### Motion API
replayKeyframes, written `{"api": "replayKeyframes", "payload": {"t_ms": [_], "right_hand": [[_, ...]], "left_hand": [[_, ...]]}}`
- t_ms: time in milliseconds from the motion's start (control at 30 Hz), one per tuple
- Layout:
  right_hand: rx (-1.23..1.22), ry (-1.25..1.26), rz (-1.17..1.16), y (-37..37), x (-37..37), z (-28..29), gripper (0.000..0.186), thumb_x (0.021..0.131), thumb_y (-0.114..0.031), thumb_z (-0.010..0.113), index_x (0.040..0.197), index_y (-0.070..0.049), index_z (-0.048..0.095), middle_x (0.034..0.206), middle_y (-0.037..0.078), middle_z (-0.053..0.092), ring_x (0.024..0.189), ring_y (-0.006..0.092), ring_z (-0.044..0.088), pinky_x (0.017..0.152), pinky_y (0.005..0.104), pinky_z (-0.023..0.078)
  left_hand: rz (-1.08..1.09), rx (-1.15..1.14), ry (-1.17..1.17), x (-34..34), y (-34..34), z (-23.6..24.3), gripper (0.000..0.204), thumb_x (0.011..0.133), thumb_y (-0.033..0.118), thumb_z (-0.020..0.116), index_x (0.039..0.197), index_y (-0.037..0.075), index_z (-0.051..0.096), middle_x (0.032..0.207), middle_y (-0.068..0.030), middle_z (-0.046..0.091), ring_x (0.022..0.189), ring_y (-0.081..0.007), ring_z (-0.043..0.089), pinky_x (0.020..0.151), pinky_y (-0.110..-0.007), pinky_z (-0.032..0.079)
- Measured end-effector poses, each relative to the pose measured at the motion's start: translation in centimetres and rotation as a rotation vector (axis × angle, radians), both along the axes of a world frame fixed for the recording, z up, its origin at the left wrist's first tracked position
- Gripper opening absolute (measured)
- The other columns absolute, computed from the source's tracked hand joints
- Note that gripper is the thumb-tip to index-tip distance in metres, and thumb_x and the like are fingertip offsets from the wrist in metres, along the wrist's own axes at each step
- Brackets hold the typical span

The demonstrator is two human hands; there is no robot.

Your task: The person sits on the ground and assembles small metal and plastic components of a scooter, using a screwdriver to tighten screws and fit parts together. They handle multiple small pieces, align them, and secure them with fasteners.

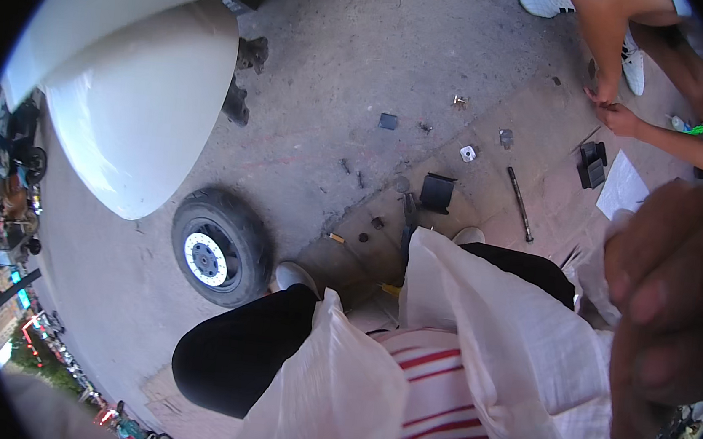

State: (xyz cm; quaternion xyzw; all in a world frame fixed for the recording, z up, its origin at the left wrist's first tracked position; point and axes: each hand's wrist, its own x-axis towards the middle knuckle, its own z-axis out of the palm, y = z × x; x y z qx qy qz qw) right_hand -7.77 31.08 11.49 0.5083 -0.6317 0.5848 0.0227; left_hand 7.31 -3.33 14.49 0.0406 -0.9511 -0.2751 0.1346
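Close to the camera at the right edge rises my right hand (673, 310), its fingers curled inward. Whatever it may hold is hidden. A blurred, skin-toned patch at the lower left appears to be part of my left hand (62, 416); its fingers cannot be made out. Neither hand touches the parts on the ground. By my left foot lies a wheel (257, 253) with a black tyre and a shiny perforated brake disc (205, 259). Between my feet and beyond are a black curved cover (437, 193), a long dark bolt or axle (520, 204) and a small square metal piece (468, 154).
A white vehicle body panel (138, 106) overhangs the upper left. Another person's hands (615, 114) meet at the upper right, near a black block-shaped part (592, 165) and a white sheet (623, 186). Several small fasteners lie scattered on the concrete (332, 74). Parked vehicles (14, 162) line the far left.
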Motion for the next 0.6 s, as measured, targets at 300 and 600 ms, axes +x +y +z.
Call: {"api": "replayKeyframes", "payload": {"t_ms": [300, 600], "right_hand": [[0.190, 0.154, -0.075, -4.8, 2.9, 5.0, 0.024, 0.077, -0.016, 0.073, 0.095, -0.008, 0.059, 0.083, 0.004, 0.056, 0.060, 0.0139, 0.053, 0.051, 0.0274, 0.042], [0.984, -0.018, -0.187, -24.7, -6.8, -14.3, 0.048, 0.080, -0.018, 0.066, 0.122, -0.002, 0.051, 0.112, 0.024, 0.056, 0.100, 0.0391, 0.057, 0.087, 0.0441, 0.047]], "left_hand": [[-0.309, -0.184, -0.277, -0.3, 3.7, -11.3, 0.024, 0.085, 0.003, 0.060, 0.108, -0.004, 0.060, 0.100, -0.0125, 0.064, 0.090, -0.0200, 0.063, 0.080, -0.030, 0.051], [-0.234, -0.163, -0.270, 2.9, -1.6, -11.7, 0.023, 0.085, 0.005, 0.060, 0.107, -0.004, 0.059, 0.100, -0.0129, 0.062, 0.091, -0.0217, 0.062, 0.080, -0.032, 0.051]]}}
